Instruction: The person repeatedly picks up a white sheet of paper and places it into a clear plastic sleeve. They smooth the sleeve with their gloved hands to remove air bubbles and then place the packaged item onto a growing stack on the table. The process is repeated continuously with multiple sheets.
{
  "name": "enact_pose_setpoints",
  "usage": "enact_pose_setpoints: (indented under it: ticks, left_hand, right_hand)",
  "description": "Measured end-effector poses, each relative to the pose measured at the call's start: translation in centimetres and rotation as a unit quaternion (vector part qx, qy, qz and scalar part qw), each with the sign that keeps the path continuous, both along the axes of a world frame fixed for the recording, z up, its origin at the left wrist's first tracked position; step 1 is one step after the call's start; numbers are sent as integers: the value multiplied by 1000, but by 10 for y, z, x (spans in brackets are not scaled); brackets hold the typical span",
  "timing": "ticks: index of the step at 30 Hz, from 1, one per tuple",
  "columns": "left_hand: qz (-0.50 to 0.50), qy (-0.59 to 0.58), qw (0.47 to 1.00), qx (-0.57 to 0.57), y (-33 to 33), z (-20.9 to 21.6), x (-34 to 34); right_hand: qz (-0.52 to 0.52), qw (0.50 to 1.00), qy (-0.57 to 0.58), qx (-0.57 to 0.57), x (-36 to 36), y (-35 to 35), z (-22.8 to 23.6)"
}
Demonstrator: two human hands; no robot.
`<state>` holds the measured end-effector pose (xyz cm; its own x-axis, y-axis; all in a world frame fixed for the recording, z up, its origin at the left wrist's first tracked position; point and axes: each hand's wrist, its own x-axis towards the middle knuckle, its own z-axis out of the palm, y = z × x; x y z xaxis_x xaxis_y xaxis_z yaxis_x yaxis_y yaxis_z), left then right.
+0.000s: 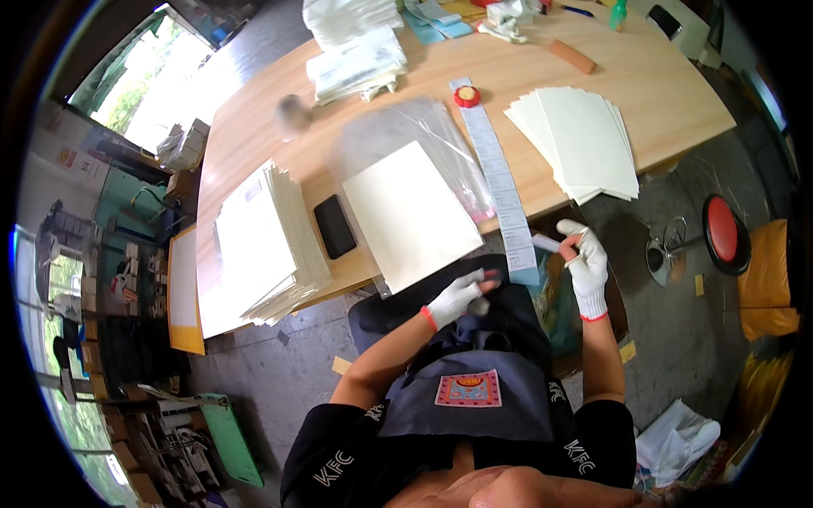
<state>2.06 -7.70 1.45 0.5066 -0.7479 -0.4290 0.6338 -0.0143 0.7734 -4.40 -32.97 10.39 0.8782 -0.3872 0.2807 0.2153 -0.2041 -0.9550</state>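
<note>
My right hand (586,269), in a white glove with bare fingertips, is at the table's front edge. Its fingers pinch a small white label (544,243) beside a long strip of printed labels (495,169). A red round object with a yellow centre (467,96) lies on the strip's far end. My left hand (457,300), gloved likewise, hovers over my lap, fingers apart and slightly blurred, with nothing visible in them. Just beyond it, a cream sheet (412,216) rests on clear plastic sleeves (381,127), its near corner close to the table edge.
A thick stack of filled sleeves (262,241) stands at the left, beside a black phone (334,227). Fanned cream sheets (584,140) lie at the right. Farther back are white bundles (357,63) and an orange-brown block (572,57). A red stool (727,237) stands right of the table.
</note>
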Motion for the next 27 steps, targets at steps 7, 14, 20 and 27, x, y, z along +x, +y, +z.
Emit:
enact_pose_setpoints:
  ticks: [7,14,20,27]
  left_hand:
    - [447,99,889,-13,133,16,-17]
    - [401,73,911,66,161,22,-89]
    - [383,60,920,61,156,23,-88]
    - [379,49,923,37,165,29,-84]
  right_hand:
    - [222,955,166,110,59,62,-22]
    - [295,921,254,23,192,118,-39]
    - [129,950,139,-248,236,125,-74]
    - [45,983,33,-175,194,139,-36]
